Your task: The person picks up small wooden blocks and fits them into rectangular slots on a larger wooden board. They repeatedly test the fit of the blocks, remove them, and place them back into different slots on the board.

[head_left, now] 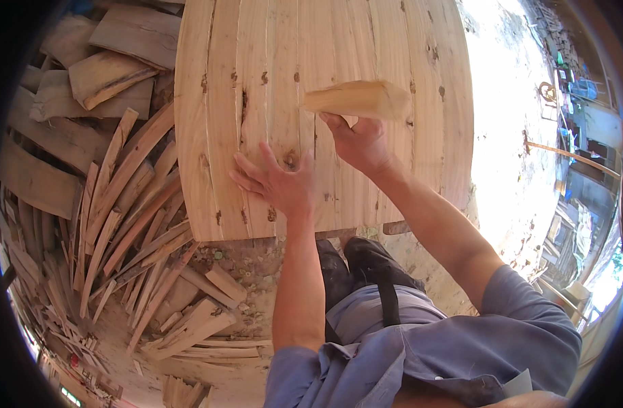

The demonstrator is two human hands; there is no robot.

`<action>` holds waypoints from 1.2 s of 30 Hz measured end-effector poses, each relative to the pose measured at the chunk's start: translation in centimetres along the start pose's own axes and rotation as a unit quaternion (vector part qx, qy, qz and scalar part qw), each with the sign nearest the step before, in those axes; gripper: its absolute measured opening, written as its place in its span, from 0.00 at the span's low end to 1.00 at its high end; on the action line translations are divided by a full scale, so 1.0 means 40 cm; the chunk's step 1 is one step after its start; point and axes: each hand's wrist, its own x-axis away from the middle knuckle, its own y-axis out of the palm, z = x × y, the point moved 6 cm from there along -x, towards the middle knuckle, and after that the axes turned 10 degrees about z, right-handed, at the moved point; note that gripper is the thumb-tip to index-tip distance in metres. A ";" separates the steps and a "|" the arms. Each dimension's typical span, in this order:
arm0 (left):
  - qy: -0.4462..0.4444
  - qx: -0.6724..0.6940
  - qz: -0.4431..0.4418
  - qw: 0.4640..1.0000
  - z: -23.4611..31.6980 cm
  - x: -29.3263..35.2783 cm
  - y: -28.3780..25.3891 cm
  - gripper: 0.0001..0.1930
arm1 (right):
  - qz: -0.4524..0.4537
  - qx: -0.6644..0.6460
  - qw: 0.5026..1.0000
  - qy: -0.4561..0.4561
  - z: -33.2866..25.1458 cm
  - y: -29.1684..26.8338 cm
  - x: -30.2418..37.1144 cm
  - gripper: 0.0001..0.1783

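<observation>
Hands (284, 185) (362, 144), two; held block (362, 99), one; panel (325, 51), one.

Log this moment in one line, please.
Right hand: holding wooden block | Left hand: spread open over plank panel | Panel's left: piled wood strips

Left hand (289, 188), fingers (269, 158) apart

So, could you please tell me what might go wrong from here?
The wooden block in the right hand could slip or strike the left hand, which is spread on the plank panel nearby.

The panel's dark knots and cracks might snag bare fingers or leave splinters.

The loose wood strips heaped at the left may slide if knocked.
</observation>
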 end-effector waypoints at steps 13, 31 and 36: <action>0.037 0.031 -0.046 0.998 -0.002 0.004 -0.010 0.53 | -0.114 0.057 0.985 0.119 0.083 0.067 0.135 0.18; 0.291 0.104 -0.128 0.942 0.096 -0.091 -0.038 0.30 | 0.071 0.242 0.937 0.239 0.171 -0.310 0.379 0.23; 0.423 0.053 -0.155 0.891 0.213 -0.112 0.034 0.28 | 0.033 0.335 0.922 0.190 0.203 -0.270 0.387 0.24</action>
